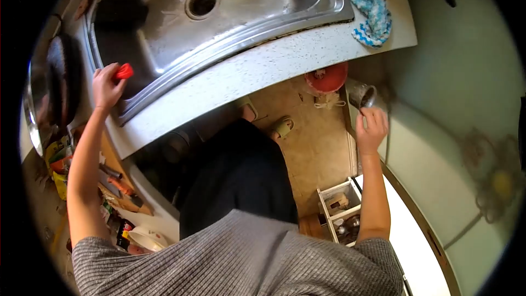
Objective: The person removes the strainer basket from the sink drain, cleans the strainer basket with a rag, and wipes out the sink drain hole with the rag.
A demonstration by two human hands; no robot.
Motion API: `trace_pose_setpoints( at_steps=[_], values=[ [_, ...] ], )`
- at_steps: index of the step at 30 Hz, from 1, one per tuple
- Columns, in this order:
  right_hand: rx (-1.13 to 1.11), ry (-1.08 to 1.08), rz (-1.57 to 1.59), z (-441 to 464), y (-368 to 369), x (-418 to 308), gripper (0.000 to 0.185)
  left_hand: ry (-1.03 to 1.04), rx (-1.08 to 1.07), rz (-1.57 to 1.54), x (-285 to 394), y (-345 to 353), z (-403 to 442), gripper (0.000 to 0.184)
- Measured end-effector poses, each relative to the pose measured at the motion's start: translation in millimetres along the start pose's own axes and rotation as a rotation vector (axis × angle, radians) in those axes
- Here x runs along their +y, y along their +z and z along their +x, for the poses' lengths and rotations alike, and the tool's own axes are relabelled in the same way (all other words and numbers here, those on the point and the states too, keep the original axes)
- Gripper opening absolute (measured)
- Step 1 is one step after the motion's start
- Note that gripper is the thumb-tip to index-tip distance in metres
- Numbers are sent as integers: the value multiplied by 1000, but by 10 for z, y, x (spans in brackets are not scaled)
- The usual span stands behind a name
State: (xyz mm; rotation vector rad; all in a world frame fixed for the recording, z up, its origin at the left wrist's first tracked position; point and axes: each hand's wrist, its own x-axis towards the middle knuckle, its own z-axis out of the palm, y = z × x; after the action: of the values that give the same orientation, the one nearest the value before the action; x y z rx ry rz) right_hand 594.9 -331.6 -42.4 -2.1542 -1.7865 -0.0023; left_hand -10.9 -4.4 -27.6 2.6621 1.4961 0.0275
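My left hand [107, 89] is closed round a small bright red object [125, 71] at the sink's left front corner; it looks like a plastic cap, but I cannot make out its exact kind. Beneath it is the steel sink [181, 74]. Away from the counter on the right, my right hand [373, 123] grips a small silvery metal cup [362, 95]. The cup is tilted, its mouth showing dark inside. Close to the cup stands a red bucket [329, 78] on the floor, partly under the counter edge.
A blue-and-white knitted cloth [373, 16] lies on the counter [246, 68] right of the sink. Pans [63, 82] lean at the left. A white rack [339, 203] with several items stands low by my right arm. A frosted panel [455, 109] bounds the right side.
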Motion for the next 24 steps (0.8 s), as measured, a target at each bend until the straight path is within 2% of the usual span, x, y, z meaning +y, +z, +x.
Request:
trace_pose_setpoints(
  at_steps=[3,6,7,9,11,13,16,17,22,24],
  values=[
    [-30,434,258,-347,1166,590,11,-65,-29,-3,-71,31,-34,39],
    [33,768,734,-694,2384,1297,10,-78,12,-121,-468,170,-200,44],
    [-35,651,548,-697,2598,1470,13,-37,-1,-93,-648,197,-251,46],
    [-153,408,175,-656,2938,1852,19,-93,-28,-110,-680,163,-285,45],
    [-521,365,-41,-482,3072,2121,31,-107,-41,-91,-746,145,-318,46],
    [-607,382,21,-113,2840,1943,33,-79,-33,-25,-846,123,-392,48],
    [-615,358,-77,-140,2995,1939,32,-103,-27,57,-1173,89,-558,52],
    [-595,359,-124,-289,3041,1902,31,-166,-53,-55,-1219,54,-586,52],
    [-549,380,-205,-797,2968,1689,29,-89,-44,1,-1447,-60,-671,51],
    [-555,372,-213,-807,2942,1715,28,-150,-56,-90,-1474,-32,-642,51]
  ],
)
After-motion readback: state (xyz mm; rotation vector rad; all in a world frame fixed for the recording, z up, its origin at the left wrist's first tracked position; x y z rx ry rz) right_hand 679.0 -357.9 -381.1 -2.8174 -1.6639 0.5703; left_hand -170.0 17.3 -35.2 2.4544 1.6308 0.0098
